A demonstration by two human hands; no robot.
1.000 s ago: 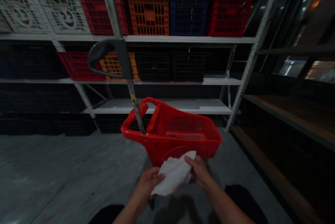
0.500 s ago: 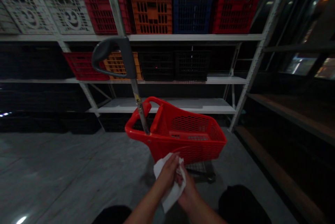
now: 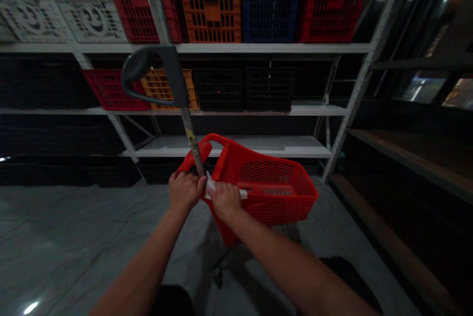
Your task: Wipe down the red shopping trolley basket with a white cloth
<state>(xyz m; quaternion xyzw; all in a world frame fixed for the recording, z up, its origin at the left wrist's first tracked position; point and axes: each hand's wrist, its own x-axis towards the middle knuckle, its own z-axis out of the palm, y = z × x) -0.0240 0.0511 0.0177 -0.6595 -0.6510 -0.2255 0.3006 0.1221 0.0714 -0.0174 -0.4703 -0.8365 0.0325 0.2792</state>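
Note:
A red plastic shopping cart [image 3: 273, 211] stands before me, its basket walls pierced with a mesh pattern. My left hand [image 3: 185, 190] is closed around the near side of its handle frame, beside the foot of a metal pole [image 3: 187, 121]. Just to the right, my right hand [image 3: 226, 200] presses a white cloth [image 3: 210, 184] onto the basket's near rim, fingers curled over it. Most of the cloth is hidden beneath that hand; bits stick out on both sides. The pole carries a dark grey loop handle [image 3: 177, 77] higher up.
Behind the cart is a white metal rack [image 3: 236, 48] bearing several plastic crates, among them an orange crate [image 3: 210, 13] and a blue crate [image 3: 271, 11]. Dark shelving [image 3: 406, 158] runs along the right. Grey floor [image 3: 74, 237] lies around the cart.
My hands were together around the cloth in front of the cart. They have moved up and apart, the left onto the cart's handle frame, the right with the cloth onto the rim.

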